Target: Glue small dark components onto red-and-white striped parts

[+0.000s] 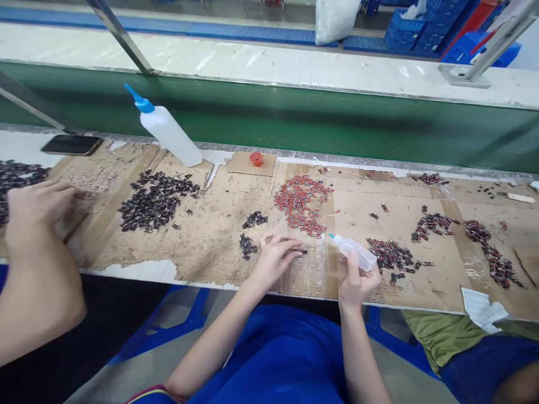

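Observation:
My left hand [278,257] pinches a small black part [304,252] just above the cardboard. In my right hand [357,280] is a small translucent squeeze bottle [357,253], tilted so its blue tip points left toward that part, apart from it. Beyond my hands lies a spread pile of red parts with thin metal ends [301,202]. Two little clusters of black parts [247,246] sit left of my left hand. A heap of dark red-and-black pieces [389,255] lies right beside the bottle.
A large white bottle with a blue nozzle [172,134] stands tilted at the back left. Near it are a black parts heap [154,202], a red cup [256,159] and a phone [71,145]. A co-worker's hand [40,205] works at far left; another person sits right.

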`<move>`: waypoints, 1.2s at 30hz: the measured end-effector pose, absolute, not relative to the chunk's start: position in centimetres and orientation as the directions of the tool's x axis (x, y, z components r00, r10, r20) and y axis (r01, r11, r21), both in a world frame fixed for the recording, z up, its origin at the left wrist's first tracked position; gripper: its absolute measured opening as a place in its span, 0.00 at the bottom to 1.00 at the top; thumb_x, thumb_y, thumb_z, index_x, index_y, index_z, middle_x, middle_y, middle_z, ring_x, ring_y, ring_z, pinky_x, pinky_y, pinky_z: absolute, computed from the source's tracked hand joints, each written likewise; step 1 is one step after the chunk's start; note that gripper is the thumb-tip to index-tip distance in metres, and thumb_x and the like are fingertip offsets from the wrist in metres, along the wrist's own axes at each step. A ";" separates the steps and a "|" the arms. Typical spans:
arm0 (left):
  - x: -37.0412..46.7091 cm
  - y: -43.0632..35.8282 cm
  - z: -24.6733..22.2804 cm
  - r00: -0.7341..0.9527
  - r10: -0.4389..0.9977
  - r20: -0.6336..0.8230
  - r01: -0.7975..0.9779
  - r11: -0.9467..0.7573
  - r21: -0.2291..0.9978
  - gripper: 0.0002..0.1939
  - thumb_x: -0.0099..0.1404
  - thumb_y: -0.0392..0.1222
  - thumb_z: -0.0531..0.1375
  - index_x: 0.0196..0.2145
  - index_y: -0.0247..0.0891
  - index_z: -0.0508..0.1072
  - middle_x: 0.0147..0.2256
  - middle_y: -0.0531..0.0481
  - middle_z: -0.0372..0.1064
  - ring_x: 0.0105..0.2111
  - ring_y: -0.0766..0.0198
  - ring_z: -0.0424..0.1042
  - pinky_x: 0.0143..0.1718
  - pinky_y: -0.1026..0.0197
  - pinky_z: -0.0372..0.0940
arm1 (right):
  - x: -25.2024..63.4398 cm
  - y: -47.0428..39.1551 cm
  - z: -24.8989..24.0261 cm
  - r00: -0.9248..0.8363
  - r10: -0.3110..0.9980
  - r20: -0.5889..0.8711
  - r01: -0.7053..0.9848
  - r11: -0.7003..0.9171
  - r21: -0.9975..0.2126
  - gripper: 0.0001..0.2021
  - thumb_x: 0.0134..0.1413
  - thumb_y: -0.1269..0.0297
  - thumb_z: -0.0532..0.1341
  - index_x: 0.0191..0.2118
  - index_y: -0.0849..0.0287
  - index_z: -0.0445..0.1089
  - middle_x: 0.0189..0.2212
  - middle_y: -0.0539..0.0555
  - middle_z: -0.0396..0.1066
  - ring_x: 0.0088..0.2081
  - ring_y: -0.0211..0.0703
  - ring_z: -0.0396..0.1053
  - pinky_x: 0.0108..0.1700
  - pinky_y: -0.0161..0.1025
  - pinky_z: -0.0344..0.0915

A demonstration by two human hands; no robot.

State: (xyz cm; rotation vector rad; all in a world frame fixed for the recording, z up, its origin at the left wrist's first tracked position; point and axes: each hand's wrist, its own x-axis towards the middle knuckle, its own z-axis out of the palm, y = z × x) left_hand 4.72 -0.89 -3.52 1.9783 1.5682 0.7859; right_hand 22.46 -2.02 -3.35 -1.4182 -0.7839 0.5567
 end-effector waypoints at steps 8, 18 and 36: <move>1.6 -1.4 -2.3 0.243 0.951 0.192 0.737 -0.310 0.601 0.07 0.65 0.38 0.60 0.38 0.46 0.78 0.38 0.50 0.78 0.45 0.56 0.71 0.53 0.45 0.53 | 22.1 -0.7 -3.4 0.483 0.854 0.192 0.195 0.109 -0.975 0.22 0.40 0.61 0.70 0.38 0.55 0.57 0.39 0.58 0.75 0.44 0.49 0.75 0.48 0.47 0.69; 2.8 -2.2 -2.9 0.372 0.908 0.195 0.765 -0.419 0.489 0.08 0.67 0.37 0.57 0.34 0.44 0.76 0.36 0.49 0.76 0.44 0.57 0.68 0.54 0.46 0.50 | 22.4 0.2 -2.4 0.531 0.796 0.291 0.565 -0.077 -0.821 0.27 0.40 0.54 0.70 0.47 0.62 0.69 0.38 0.63 0.78 0.36 0.51 0.75 0.43 0.47 0.69; 7.3 -3.8 -1.3 0.178 0.940 0.293 0.461 -0.342 0.819 0.05 0.66 0.40 0.60 0.37 0.42 0.76 0.37 0.49 0.78 0.40 0.60 0.73 0.44 0.54 0.60 | 18.7 -5.5 -2.0 0.367 0.919 -0.147 -0.094 -0.121 -0.988 0.15 0.43 0.54 0.69 0.33 0.62 0.78 0.33 0.58 0.79 0.34 0.48 0.76 0.40 0.46 0.74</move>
